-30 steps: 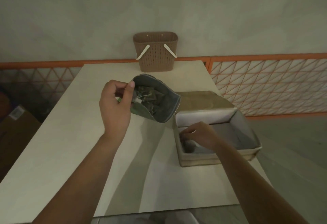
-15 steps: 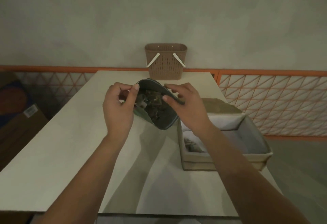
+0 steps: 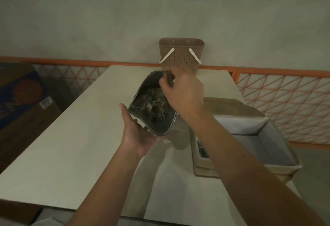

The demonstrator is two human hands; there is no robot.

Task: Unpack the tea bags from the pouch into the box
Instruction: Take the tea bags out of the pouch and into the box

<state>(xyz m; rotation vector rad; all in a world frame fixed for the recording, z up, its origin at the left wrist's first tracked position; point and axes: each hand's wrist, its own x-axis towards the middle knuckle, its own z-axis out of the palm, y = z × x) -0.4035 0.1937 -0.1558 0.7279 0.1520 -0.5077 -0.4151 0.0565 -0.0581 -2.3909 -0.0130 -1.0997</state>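
A grey pouch (image 3: 157,127) gapes open above the middle of the pale bench (image 3: 71,145), dark tea bags (image 3: 153,104) heaped inside. The left hand (image 3: 138,136) cradles it from below, fingers curled round its near edge; the right hand (image 3: 182,91) pinches the far rim. Just right of the pouch sits the lined fabric box (image 3: 267,147), lid flap raised, one tea bag in its near-left corner. A brown basket (image 3: 181,54) stands at the far edge, against the wall.

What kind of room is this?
Probably a storeroom or work area, not a kitchen: a bare pale table, an orange mesh railing along a plain wall, and a cardboard carton on the floor.
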